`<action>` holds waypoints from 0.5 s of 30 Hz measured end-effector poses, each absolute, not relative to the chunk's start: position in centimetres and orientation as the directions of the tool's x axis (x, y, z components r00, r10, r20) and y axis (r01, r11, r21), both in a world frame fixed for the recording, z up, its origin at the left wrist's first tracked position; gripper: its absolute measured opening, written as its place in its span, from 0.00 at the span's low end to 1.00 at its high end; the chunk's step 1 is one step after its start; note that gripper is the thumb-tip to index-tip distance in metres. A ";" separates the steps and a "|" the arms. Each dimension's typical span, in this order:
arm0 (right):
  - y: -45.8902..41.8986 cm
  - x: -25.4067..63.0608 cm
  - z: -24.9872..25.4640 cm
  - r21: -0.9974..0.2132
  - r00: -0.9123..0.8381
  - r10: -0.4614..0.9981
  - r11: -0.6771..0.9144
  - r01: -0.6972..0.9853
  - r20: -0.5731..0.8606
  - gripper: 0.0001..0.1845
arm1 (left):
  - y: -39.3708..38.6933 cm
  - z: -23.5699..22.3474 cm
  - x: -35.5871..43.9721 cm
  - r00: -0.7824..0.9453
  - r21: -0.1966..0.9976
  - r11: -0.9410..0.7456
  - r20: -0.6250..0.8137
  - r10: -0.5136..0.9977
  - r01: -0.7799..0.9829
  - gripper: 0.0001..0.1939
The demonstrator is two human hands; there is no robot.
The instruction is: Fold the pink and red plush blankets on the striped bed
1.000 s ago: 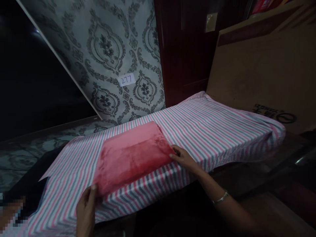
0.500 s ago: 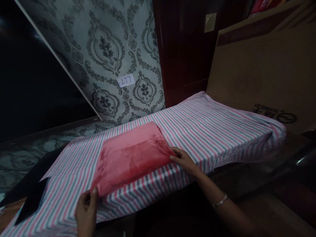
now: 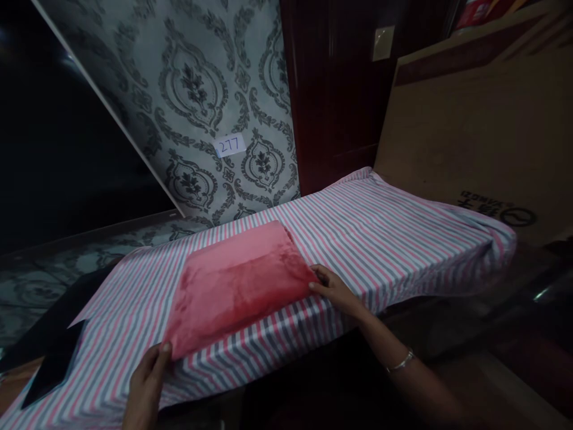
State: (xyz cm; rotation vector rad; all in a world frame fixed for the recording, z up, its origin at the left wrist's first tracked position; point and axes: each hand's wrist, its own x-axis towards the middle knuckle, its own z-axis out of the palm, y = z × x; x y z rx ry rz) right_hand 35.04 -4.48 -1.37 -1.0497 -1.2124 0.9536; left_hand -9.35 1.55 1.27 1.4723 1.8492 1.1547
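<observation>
A folded pink plush cloth lies flat on a table covered by a pink, grey and white striped sheet. My left hand pinches the cloth's near left corner between thumb and fingers. My right hand grips the cloth's near right corner, its fingers curled at the edge. A thin bangle sits on my right wrist.
A patterned grey wall with a paper label "277" rises behind the table. A dark wooden door stands at the back. A large cardboard sheet leans at the right. A dark flat object lies at the left edge.
My left hand has slid slightly left and toward me, drawing the cloth's near left corner along. My right hand stays at the right corner.
</observation>
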 end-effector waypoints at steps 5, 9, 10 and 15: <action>-2.6 35.6 0.0 -0.968 0.178 0.954 0.219 0.125 0.239 0.29 | 3.4 3.7 -8.2 -0.308 0.844 0.079 0.106 0.945 0.531 0.30; 0.3 36.0 1.5 -0.971 0.156 0.966 0.184 0.154 0.208 0.28 | 7.4 5.6 -7.3 -0.153 0.741 0.073 0.040 0.987 0.667 0.27; 1.0 36.1 1.9 -0.975 0.141 0.973 0.163 0.151 0.184 0.29 | 8.7 5.9 -7.1 -0.129 0.726 0.061 0.038 0.991 0.685 0.26; 4.5 36.2 3.5 -0.995 0.060 0.996 0.068 0.080 0.073 0.36 | 14.3 7.5 -5.7 -0.156 0.633 0.113 0.011 0.988 0.766 0.27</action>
